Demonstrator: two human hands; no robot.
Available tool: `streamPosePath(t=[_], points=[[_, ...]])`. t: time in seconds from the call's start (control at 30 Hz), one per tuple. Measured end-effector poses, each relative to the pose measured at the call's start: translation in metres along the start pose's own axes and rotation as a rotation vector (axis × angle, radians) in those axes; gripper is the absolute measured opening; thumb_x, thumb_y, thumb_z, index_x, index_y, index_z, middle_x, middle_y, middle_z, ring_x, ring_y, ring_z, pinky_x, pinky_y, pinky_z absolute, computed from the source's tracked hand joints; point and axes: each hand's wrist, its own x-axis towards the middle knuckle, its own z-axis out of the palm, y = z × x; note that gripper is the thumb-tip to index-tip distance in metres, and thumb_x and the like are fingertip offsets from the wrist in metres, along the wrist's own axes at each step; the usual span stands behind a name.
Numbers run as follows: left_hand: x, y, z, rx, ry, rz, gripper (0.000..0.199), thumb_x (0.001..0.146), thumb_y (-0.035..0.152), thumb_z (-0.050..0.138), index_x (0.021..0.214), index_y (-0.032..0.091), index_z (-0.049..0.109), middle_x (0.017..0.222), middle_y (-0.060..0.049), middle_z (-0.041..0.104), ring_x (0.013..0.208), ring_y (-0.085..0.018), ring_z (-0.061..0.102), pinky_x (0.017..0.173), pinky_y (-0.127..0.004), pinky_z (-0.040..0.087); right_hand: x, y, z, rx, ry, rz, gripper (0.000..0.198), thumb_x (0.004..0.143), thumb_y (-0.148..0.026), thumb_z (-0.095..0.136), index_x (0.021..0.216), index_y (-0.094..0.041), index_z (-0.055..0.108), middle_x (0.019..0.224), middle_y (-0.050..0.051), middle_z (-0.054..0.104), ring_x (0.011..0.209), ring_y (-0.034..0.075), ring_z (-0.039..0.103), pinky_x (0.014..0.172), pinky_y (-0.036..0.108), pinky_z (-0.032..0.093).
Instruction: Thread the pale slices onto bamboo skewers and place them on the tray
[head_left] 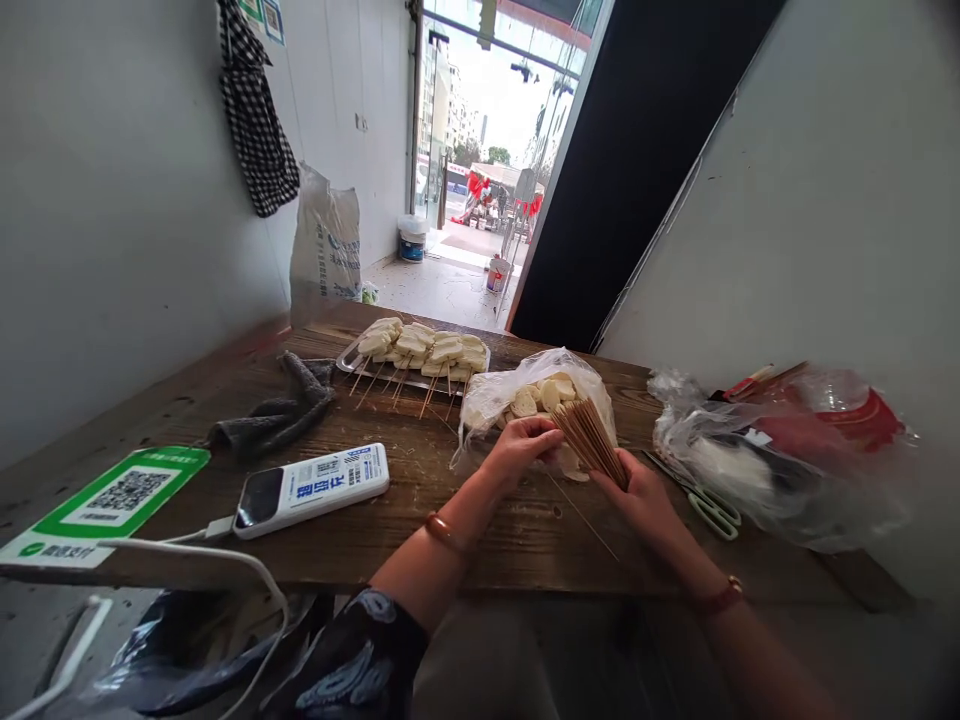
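Right grip [637, 490]: one skewer bundle [592, 440]

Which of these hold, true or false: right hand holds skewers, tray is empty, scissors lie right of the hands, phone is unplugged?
1. The right hand holds a bundle of skewers. True.
2. The tray is empty. False: it carries a row of skewered pieces.
3. Scissors lie on the table right of the hands. True.
4. The phone is unplugged. False: a white cable runs into its end.
5. The left hand rests at the bag. True.
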Motion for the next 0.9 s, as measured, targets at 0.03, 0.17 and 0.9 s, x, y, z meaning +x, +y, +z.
streamPosePath(t=[0.03, 0.17, 0.9], points=[[0.001, -0.001, 0.000, -0.004, 0.013, 0.003, 0.039, 0.058, 0.043, 0.084, 0.069, 0.011, 0.065, 0.059, 0.000, 0.059, 0.051, -0.008, 0.052, 0.054, -0.022, 0.043, 0.000, 0.000, 0.001, 0.000, -0.001, -0.002, 0.034, 0.081, -0.046, 0.059, 0.097, -0.017, 0.061, 0.085, 0.006, 0.071, 0.076, 0.025, 0.064, 0.069, 0.032, 0.047], [0.002, -0.005, -0.003, -0.002, 0.038, 0.011, 0.038, 0.059, 0.043, 0.083, 0.067, 0.011, 0.065, 0.058, 0.000, 0.059, 0.048, -0.008, 0.051, 0.053, -0.023, 0.042, 0.000, 0.000, 0.004, 0.020, -0.012, -0.004, 0.034, 0.084, -0.046, 0.056, 0.099, -0.017, 0.060, 0.087, 0.006, 0.071, 0.079, 0.025, 0.064, 0.069, 0.031, 0.047], [0.022, 0.003, -0.026, -0.004, 0.490, 0.305, 0.018, 0.071, 0.031, 0.066, 0.072, 0.018, 0.054, 0.053, 0.007, 0.051, 0.043, -0.006, 0.046, 0.047, -0.020, 0.040, -0.019, 0.160, -0.061, -0.491, 0.105, 0.146, 0.045, 0.084, -0.046, 0.049, 0.116, -0.016, 0.060, 0.097, 0.012, 0.073, 0.081, 0.030, 0.068, 0.070, 0.039, 0.051]])
